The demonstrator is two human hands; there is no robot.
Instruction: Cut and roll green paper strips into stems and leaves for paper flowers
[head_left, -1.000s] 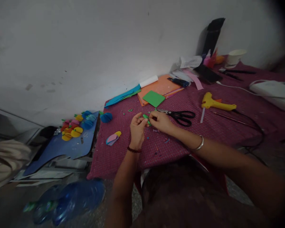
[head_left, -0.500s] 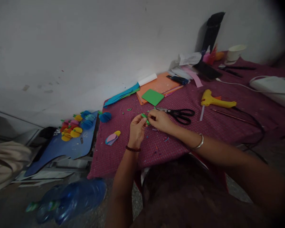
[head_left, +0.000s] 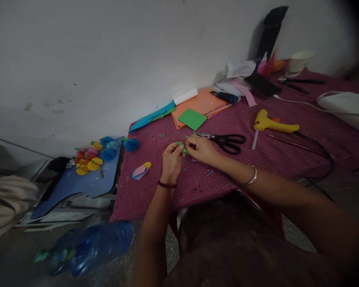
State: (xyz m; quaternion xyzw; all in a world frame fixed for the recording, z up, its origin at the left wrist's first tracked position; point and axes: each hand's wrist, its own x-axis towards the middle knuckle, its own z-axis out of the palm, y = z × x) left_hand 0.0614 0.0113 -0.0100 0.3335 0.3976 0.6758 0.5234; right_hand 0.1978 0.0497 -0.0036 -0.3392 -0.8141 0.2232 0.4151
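Between my two hands is a small piece of green paper (head_left: 184, 150), mostly covered by fingers. My left hand (head_left: 172, 159) pinches it from the left, thumb on top. The fingers of my right hand (head_left: 201, 149) are closed on its right side. Just beyond my right hand lie black-handled scissors (head_left: 225, 141), blades toward the left. A green paper square (head_left: 192, 119) rests behind the hands on orange sheets (head_left: 205, 103). Left of my left hand sits a small stack of pink, blue and yellow paper cutouts (head_left: 141, 171), with a blue paper ball (head_left: 131, 144) farther back.
A yellow glue gun (head_left: 272, 122) and a pencil-like stick (head_left: 296, 144) lie on the right of the red cloth-covered table (head_left: 158, 195). Colourful paper balls (head_left: 89, 159) stand on a blue board (head_left: 77, 185) at left. Large plastic bottles (head_left: 101, 243) lie on the floor.
The view has shifted slightly. Both hands keep holding the green paper in nearly the same place, with small finger movements; the left fingers now cover its upper end a little differently.
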